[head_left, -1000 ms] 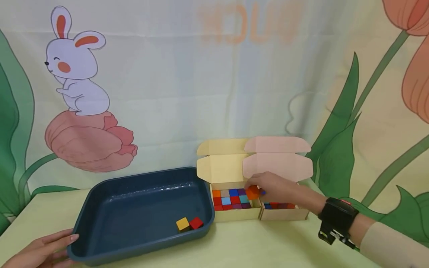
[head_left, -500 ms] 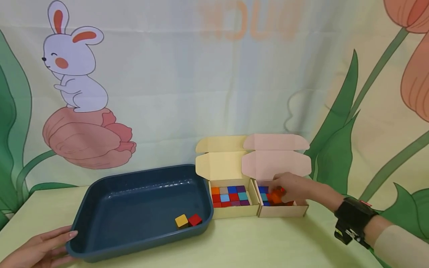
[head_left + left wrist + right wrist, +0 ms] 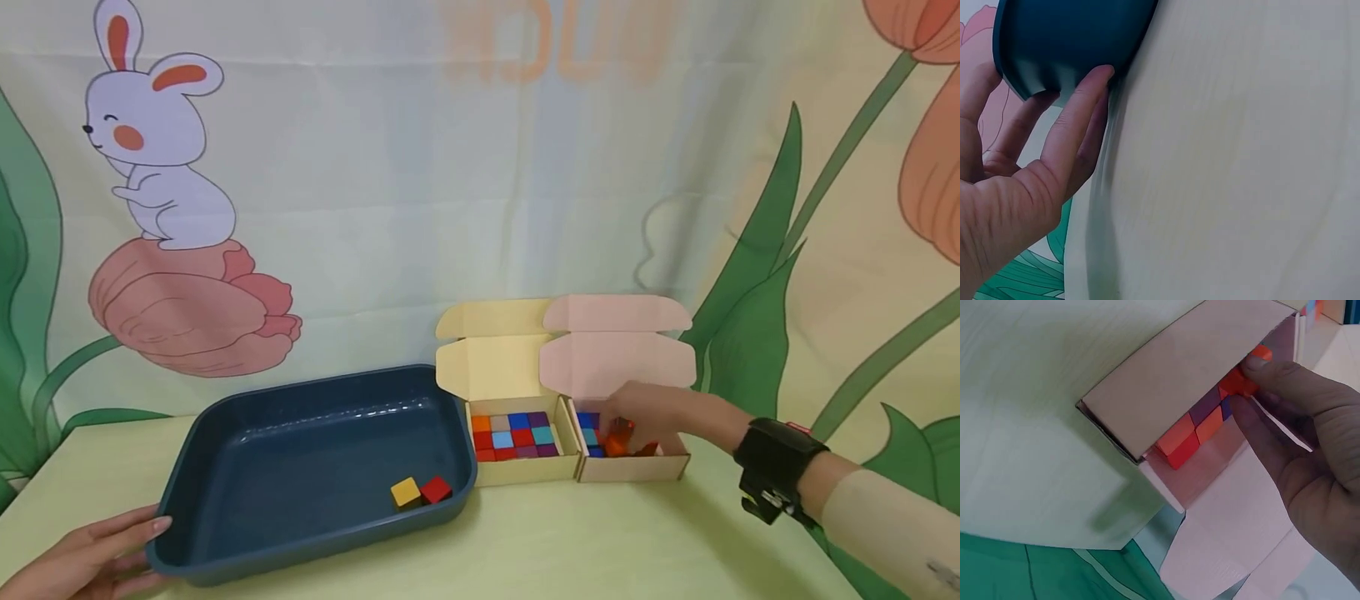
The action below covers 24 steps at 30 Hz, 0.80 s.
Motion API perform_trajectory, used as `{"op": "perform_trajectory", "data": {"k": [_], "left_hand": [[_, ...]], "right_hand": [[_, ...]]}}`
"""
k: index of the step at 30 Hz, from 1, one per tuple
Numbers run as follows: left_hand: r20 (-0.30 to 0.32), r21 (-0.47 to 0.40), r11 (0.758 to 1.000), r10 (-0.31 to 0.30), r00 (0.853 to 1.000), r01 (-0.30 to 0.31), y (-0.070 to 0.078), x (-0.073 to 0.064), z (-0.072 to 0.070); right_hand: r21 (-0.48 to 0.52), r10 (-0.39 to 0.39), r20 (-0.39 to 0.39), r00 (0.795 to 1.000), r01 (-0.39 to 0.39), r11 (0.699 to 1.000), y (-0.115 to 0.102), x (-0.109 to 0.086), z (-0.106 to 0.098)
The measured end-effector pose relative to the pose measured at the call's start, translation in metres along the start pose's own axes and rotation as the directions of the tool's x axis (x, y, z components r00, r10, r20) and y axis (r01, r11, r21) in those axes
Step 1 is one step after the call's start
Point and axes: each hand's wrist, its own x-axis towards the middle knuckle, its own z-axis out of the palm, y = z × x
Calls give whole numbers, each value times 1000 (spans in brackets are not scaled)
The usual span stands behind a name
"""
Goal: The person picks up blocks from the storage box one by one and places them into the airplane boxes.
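Observation:
My left hand (image 3: 93, 554) grips the left corner of a dark blue tray (image 3: 315, 546), thumb over the rim and fingers along the outer wall, as the left wrist view also shows. My right hand (image 3: 1310, 434) reaches into an open pink box (image 3: 1185, 372) and pinches an orange cube (image 3: 1236, 381) between thumb and fingers, low among the other cubes. Blue and teal cubes (image 3: 588, 429) show at that box's left side. Red, orange and purple cubes (image 3: 1204, 412) line its other end. Part of the box's inside is hidden by my hand.
Left of the pink box stands an open yellow box (image 3: 525, 473) holding rows of coloured cubes. Inside the tray's front right corner lie a yellow cube (image 3: 406, 493) and a red cube (image 3: 436, 490). Both lids stand up before a printed cloth (image 3: 360, 208). The table (image 3: 570, 550) is pale green.
My right hand has moved right and down from over the yellow box into the pink box, carrying the orange cube. My left hand stays on the tray.

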Motion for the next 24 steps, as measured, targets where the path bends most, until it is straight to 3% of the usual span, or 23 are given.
{"op": "perform_trajectory", "data": {"k": [10,24], "left_hand": [[-75,108,993,-28,997,36,-3,-6,2],[-87,180,983,-23,996,39,-1,-7,0]], "right_hand": [[-90,125,146,981,-112,990,-10,27,3],[-13,86,111,990,-86,996,-5,34,-4]]}}
